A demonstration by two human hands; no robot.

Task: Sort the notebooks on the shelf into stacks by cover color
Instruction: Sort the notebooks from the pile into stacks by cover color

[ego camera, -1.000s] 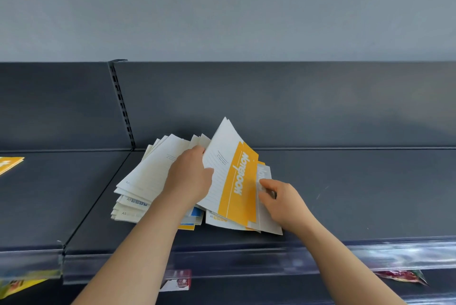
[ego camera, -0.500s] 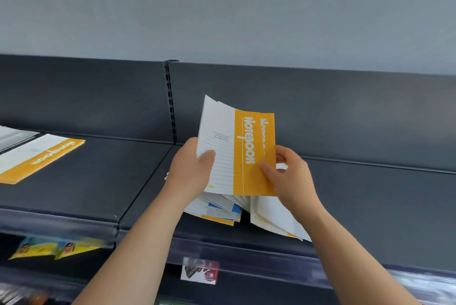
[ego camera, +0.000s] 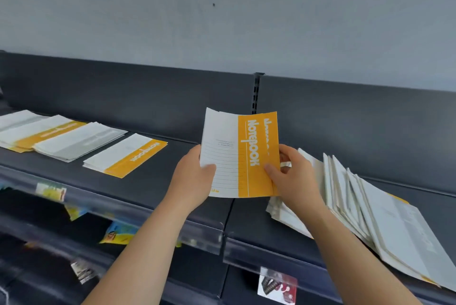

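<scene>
We see the orange-and-white notebook (ego camera: 240, 154) at frame centre, held upright with its front cover facing us. Its long axis runs nearly vertical in the frame, top edge leaning slightly left. The orange band sits on the right half and the "Notebook" lettering reads top to bottom. The white lined panel is on the left half. A second orange cover edge peeks out behind its right side; we can't tell if that's a separate notebook.

It's raised off the shelf (ego camera: 158, 188), above the seam between the two shelf sections, and sits between the two hands.

Left hand (ego camera: 193, 181): grips the lower-left edge, thumb flat on the white panel, fingers hidden behind the cover.
Right hand (ego camera: 291, 176): grips the lower-right edge, thumb on the orange band, fingers curled round the back.

The fanned pile of notebooks (ego camera: 385, 220) lies on the shelf at right of frame, mostly white sides showing, just beside and below the right hand.

At left of frame three stacks lie flat on the shelf, long axes running diagonally:
- orange-banded stack (ego camera: 125, 155), nearest the left hand but apart from it
- white stack (ego camera: 79, 140), next to the left
- far-left stack (ego camera: 32, 131), orange band showing, touching or overlapped by the white one

A clear price rail (ego camera: 148, 215) runs along the shelf's front edge.
</scene>
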